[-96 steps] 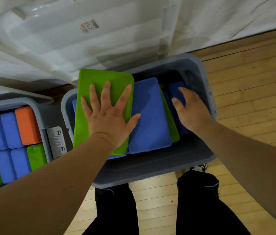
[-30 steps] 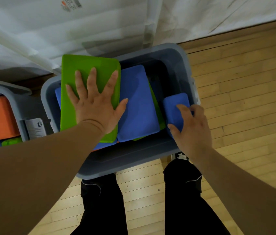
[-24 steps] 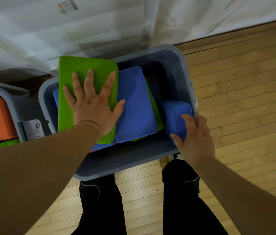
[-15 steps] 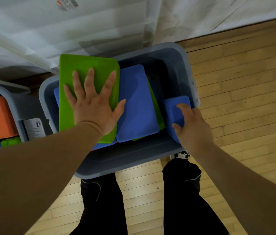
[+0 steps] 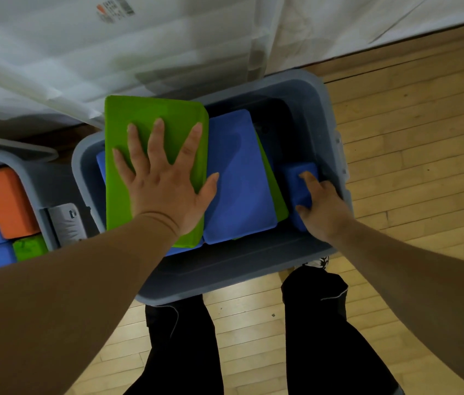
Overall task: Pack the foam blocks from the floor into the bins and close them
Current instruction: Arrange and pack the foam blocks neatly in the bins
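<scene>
Left hand (image 5: 165, 192), fingers spread flat, presses the green block (image 5: 145, 115) in the centre bin (image 5: 225, 277). Right hand (image 5: 322, 209) grips a small blue block (image 5: 296, 178) at the bin's right end. The second bin (image 5: 3, 158), at the left edge, looks full. Neither is closed yet.

Left bin (image 5: 27, 178): cut by the left edge. Label (image 5: 115, 8) on white cover (image 5: 168, 38): print too small to read. Right hand (image 5: 323, 215): fingers hidden behind small blue block (image 5: 296, 181). Lower green block (image 5: 280, 208): mostly covered by big blue block (image 5: 236, 178). Shoe (image 5: 317, 262): mostly behind grey bin (image 5: 225, 275).
</scene>
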Available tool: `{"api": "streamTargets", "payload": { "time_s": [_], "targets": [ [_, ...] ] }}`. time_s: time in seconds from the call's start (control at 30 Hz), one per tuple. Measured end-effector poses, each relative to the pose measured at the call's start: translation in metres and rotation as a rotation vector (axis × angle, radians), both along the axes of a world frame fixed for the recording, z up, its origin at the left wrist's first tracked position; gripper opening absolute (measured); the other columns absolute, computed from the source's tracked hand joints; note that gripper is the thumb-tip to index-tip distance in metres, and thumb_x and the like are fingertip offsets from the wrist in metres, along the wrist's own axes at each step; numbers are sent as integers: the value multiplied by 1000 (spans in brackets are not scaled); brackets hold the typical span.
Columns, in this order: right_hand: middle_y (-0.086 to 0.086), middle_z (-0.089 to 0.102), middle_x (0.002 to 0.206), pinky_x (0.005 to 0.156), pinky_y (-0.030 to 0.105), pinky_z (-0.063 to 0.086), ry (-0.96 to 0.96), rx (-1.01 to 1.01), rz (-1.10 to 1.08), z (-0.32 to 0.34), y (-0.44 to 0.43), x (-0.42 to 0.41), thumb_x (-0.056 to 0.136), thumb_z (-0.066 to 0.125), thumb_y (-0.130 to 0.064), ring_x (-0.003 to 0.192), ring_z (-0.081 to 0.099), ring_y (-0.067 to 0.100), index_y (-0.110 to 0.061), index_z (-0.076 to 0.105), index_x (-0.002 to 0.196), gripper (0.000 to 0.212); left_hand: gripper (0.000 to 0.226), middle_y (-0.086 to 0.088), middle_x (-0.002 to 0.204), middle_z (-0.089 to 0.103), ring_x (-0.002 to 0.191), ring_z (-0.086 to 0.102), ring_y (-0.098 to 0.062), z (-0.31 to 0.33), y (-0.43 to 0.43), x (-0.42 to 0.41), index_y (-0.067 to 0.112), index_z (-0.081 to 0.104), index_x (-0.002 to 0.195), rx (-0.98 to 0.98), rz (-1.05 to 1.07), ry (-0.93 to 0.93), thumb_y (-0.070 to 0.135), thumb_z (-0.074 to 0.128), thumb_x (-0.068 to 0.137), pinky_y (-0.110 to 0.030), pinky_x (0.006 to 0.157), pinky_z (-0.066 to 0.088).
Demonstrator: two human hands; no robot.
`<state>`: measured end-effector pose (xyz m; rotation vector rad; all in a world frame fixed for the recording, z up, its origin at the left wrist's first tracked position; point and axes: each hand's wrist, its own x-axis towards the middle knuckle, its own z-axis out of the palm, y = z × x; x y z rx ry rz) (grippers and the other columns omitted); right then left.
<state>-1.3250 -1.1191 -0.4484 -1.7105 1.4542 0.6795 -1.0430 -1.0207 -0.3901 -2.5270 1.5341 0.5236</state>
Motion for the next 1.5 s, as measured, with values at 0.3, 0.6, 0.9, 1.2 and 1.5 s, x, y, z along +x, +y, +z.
{"api": "streamTargets", "payload": {
  "time_s": [0.3, 0.6, 0.9, 1.2, 1.5],
  "targets": [
    [-17, 49, 141, 106, 41, 46, -306, 151, -255, 37, 16, 43, 84, 68, -60, 125, 54, 14, -50, 28, 149, 77, 77, -10, 167, 0, 152, -6, -47, -1, 2, 1, 51, -6, 156, 5, 2, 2, 75, 24, 90, -68, 119, 1],
    [-13, 41, 151, 97, 24, 44, -347, 223, -437, 20, 44, 73, 91, 73, -38, 129, 48, 13, -45, 8, 159, 94, 75, -9, 167, 4, 152, -2, -47, -3, 2, 7, 51, -2, 156, -32, -1, 38, 69, 27, 90, -69, 119, 3],
    [-6, 48, 139, 96, 31, 52, -390, 60, -406, 64, 36, 78, 70, 78, -61, 119, 55, 16, -56, 26, 150, 95, 84, -7, 168, -3, 153, -9, -44, 10, 17, 23, 52, -8, 155, -14, 31, 91, 68, 35, 85, -67, 120, 0],
    [1, 35, 131, 97, 31, 44, -164, -596, -421, 145, 9, 57, 82, 75, -53, 111, 46, 16, -43, 34, 153, 82, 83, -1, 166, -23, 152, -19, -41, 19, 19, 25, 48, -23, 153, 116, -244, 87, 78, 22, 90, -65, 119, 0],
    [6, 29, 128, 86, 30, 43, -88, -392, -298, 104, 9, 43, 82, 74, -49, 99, 48, 23, -40, 16, 159, 96, 79, 0, 168, -18, 153, -16, -38, 2, 24, 13, 49, -19, 154, 33, -256, 16, 79, 14, 89, -65, 120, 2]
  ]
}}
